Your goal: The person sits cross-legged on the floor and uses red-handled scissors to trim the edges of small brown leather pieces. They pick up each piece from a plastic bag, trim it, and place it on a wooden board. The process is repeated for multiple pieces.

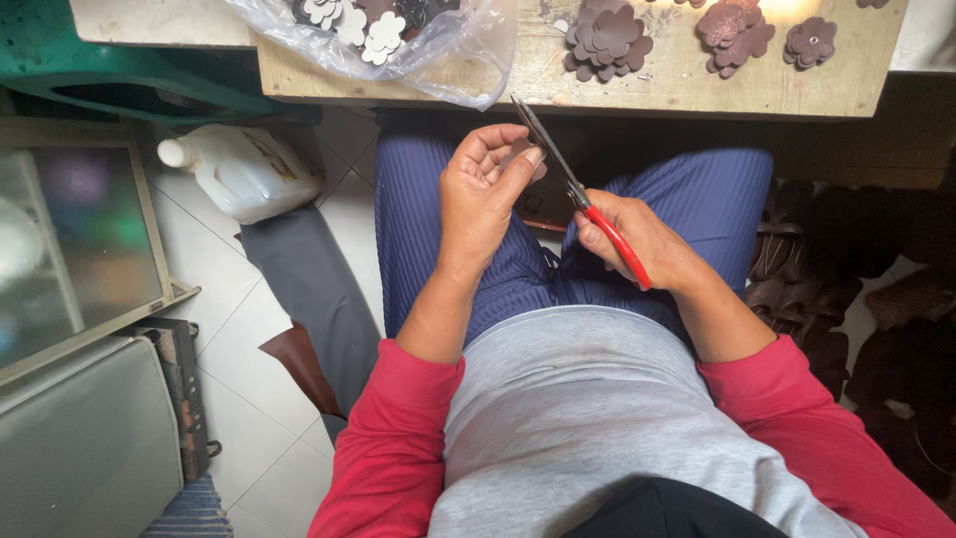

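My left hand (483,194) is raised over my lap and pinches a small dark brown leather piece (522,157) between thumb and fingers. My right hand (637,239) grips red-handled scissors (588,204). Their metal blades point up and to the left, and they meet the leather piece beside my left fingertips. Both hands hover above my blue striped trousers (418,219), just in front of the wooden workbench (677,90).
On the workbench lie brown leather flower cutouts (607,38) and a clear plastic bag (438,50) of pale and dark flower shapes. A white plastic jug (239,169) stands on the tiled floor at left. Dark brown leather pieces (846,269) are piled at right.
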